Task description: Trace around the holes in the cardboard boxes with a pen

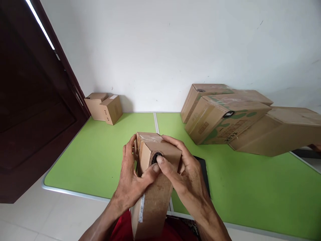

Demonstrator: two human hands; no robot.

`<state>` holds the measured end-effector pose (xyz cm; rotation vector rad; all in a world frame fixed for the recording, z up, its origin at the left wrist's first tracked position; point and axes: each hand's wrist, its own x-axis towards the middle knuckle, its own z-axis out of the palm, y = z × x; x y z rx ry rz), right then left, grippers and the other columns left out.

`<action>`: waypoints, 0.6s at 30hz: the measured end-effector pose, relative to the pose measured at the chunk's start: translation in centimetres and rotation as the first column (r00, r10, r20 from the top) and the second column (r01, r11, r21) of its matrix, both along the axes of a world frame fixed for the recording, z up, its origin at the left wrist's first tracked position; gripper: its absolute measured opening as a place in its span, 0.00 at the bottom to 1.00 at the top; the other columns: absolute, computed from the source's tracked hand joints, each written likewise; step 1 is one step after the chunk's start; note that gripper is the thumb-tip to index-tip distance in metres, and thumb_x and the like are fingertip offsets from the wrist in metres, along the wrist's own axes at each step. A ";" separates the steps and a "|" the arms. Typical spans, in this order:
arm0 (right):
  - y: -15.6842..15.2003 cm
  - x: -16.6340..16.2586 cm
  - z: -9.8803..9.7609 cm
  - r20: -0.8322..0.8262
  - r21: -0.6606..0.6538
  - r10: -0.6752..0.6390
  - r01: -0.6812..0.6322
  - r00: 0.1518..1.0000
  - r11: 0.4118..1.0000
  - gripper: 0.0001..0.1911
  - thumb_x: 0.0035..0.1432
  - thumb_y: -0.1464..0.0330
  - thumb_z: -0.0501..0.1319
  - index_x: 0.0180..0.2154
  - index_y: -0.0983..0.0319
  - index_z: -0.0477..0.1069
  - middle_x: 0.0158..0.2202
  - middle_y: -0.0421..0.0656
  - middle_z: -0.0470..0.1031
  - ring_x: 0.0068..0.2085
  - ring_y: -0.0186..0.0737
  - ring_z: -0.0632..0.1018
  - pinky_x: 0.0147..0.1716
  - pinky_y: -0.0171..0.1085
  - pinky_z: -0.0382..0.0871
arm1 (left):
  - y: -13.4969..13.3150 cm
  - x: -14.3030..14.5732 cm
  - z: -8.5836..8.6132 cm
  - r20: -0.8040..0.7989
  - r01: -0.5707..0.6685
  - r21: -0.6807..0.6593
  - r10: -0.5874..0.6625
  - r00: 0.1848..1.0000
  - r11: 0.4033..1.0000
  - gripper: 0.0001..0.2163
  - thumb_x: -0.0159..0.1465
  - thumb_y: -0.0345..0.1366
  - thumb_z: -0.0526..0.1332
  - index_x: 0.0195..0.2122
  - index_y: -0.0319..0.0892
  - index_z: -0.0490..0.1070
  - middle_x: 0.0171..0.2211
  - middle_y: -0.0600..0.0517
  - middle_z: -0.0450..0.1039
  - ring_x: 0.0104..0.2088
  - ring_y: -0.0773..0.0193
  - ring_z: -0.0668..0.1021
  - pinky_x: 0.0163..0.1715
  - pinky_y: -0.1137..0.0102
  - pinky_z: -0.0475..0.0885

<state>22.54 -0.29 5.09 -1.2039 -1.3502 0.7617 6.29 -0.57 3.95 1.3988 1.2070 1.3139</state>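
Observation:
Both my hands hold a long brown cardboard box [152, 197] upright over the near edge of a green table [100, 160]. My left hand [131, 182] wraps its left side, thumb pressed on the front face. My right hand [183, 177] grips the right side, with its thumb at a dark round hole [155, 157] near the box top. Clear tape covers the top flaps.
Two small cardboard boxes [104, 107] stand at the far left corner by the white wall. Several larger boxes [225, 120] lie stacked at the far right. A dark flat object [202, 167] lies on the table behind my right hand. A dark wooden door [32, 107] is at left.

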 end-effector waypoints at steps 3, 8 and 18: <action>0.0 0.0 0.3 0.028 -0.002 -0.019 0.019 0.999 1.000 0.26 0.61 0.53 0.69 0.58 0.56 0.79 0.55 0.50 0.87 0.52 0.59 0.88 0.55 0.57 0.84 | -0.2 0.1 -0.9 -0.022 -0.019 0.014 0.020 1.000 1.000 0.46 0.65 0.61 0.73 0.79 0.56 0.57 0.71 0.43 0.66 0.72 0.40 0.69 0.74 0.42 0.64; -0.6 -0.4 0.2 0.074 0.049 -0.015 0.011 0.997 0.999 0.25 0.65 0.54 0.68 0.58 0.58 0.78 0.59 0.52 0.86 0.57 0.58 0.87 0.59 0.56 0.82 | -0.1 -0.5 0.1 0.017 0.051 -0.051 -0.050 0.999 0.997 0.51 0.64 0.66 0.69 0.82 0.51 0.51 0.76 0.39 0.60 0.78 0.36 0.62 0.77 0.40 0.57; -1.2 -0.9 -0.9 0.154 0.207 0.059 -0.091 0.986 0.974 0.23 0.76 0.55 0.66 0.65 0.58 0.74 0.66 0.50 0.81 0.63 0.48 0.83 0.58 0.44 0.83 | 0.5 -2.6 0.9 -0.012 0.069 -0.072 -0.070 0.997 0.995 0.41 0.67 0.59 0.70 0.79 0.57 0.61 0.76 0.45 0.64 0.79 0.34 0.62 0.78 0.40 0.59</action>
